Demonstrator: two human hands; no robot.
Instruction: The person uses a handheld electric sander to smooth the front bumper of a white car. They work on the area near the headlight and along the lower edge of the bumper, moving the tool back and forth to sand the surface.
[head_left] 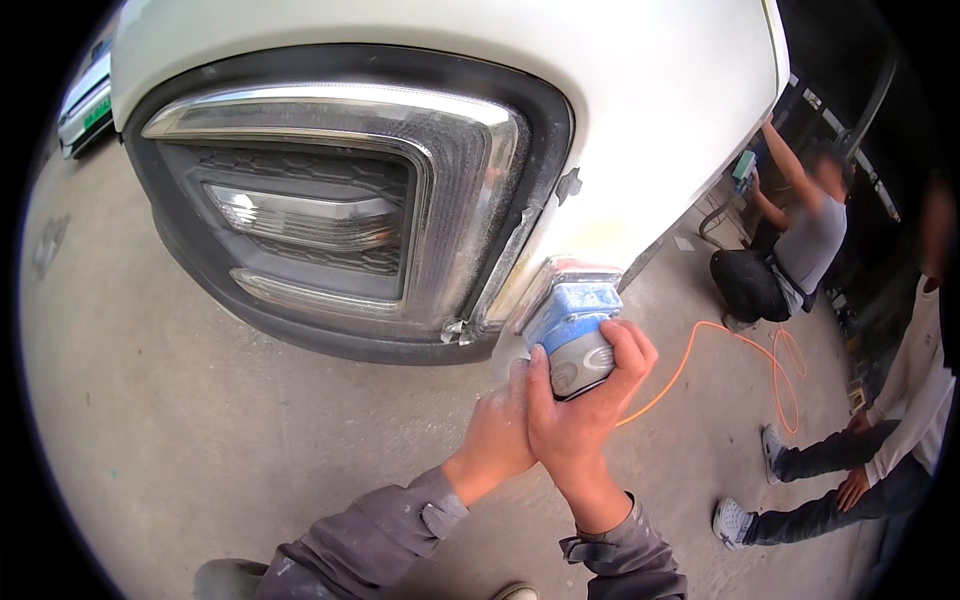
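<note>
A blue and grey hand sander (575,332) presses against the lower edge of a white car body panel (640,150), just right of a dusty lamp unit (340,205) with a black surround. My right hand (590,400) is wrapped around the sander's body. My left hand (500,430) lies against the right hand and the sander's underside, fingers pointing up. Both sleeves are grey. White dust coats the lamp's right edge.
An orange hose or cable (740,370) loops over the concrete floor (200,420) to the right. One person (800,250) crouches at the panel's far end, arm raised. Another person (880,440) sits at the right edge. Another car (85,105) stands at far left.
</note>
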